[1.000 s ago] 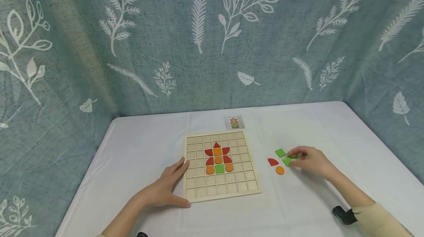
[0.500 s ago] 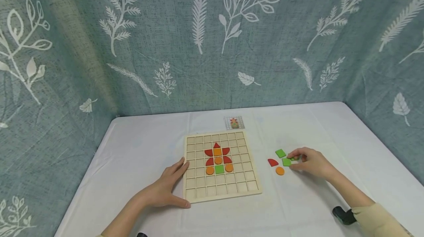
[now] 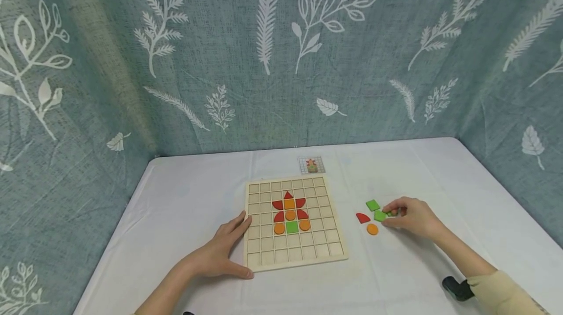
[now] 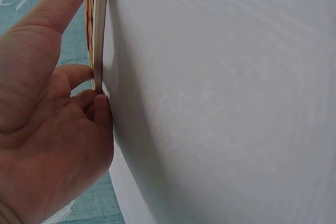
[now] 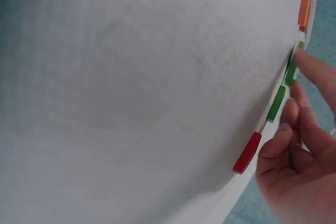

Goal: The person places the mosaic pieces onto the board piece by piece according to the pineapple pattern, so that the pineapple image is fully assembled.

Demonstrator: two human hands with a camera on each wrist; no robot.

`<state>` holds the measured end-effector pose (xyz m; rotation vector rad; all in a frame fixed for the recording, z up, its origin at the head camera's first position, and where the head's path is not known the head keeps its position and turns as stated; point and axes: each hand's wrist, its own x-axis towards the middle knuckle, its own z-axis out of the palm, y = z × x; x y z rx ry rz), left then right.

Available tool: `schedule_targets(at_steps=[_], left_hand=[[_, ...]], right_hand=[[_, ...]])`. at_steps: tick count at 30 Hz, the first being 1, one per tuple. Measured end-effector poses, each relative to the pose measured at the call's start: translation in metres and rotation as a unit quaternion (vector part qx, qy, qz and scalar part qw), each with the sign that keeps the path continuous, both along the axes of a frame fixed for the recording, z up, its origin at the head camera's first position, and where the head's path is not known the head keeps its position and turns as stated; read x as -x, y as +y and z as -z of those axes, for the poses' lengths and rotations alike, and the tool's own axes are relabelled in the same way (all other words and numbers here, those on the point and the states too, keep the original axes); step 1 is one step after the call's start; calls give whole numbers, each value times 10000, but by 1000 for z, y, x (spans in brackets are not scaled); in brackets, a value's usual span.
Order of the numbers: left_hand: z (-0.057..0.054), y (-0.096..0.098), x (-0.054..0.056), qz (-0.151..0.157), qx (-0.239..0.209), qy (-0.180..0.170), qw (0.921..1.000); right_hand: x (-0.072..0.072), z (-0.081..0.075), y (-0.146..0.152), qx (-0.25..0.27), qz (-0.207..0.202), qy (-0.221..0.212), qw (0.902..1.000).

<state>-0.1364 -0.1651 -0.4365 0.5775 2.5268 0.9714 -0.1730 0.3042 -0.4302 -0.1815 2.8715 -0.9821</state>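
Observation:
My left hand (image 3: 220, 255) lies at the left side of a wooden grid board (image 3: 268, 251), its fingers extended along the edge and its thumb at the near corner. In the left wrist view the fingers (image 4: 79, 74) meet the board's side. On the board, red, orange and green tiles form a flower-like pattern. My right hand (image 3: 415, 217) pinches a green square tile (image 3: 380, 215) between thumb and index finger, low over the cloth. Beneath that hand lies another green tile (image 5: 276, 103), with a red tile (image 5: 247, 153) nearer the palm, hidden in the head view.
Near the pinched tile lie a green square (image 3: 373, 205), a red quarter-circle (image 3: 363, 218) and an orange disc (image 3: 372, 229). A small pattern card (image 3: 312, 165) lies behind the board. White cloth (image 3: 193, 197) covers the table, and a patterned curtain (image 3: 264, 124) hangs behind.
My right fingers have closed in on the green square and shifted it slightly, uncovering more of the green tile beneath the hand. The left hand stays at the board.

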Motion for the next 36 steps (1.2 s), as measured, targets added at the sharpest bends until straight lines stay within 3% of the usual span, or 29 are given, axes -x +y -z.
schedule_targets(at_steps=[7, 13, 18, 26, 36], left_hand=[[0, -2, 0, 11, 18, -10, 10000], [-1, -3, 1, -21, 31, -10, 10000], [0, -2, 0, -8, -10, -15, 10000], [3, -1, -2, -19, 4, 46, 10000], [2, 0, -1, -38, 39, -15, 10000]], right_hand=[[2, -4, -12, 597, 172, -214, 9978], [4, -6, -39, 1403, 252, -756, 9869], [2, -6, -60, 1704, 188, -941, 9807], [-2, -1, -87, 2025, -181, -1112, 9728], [0, 4, -113, 1749, -963, -1010, 9746]])
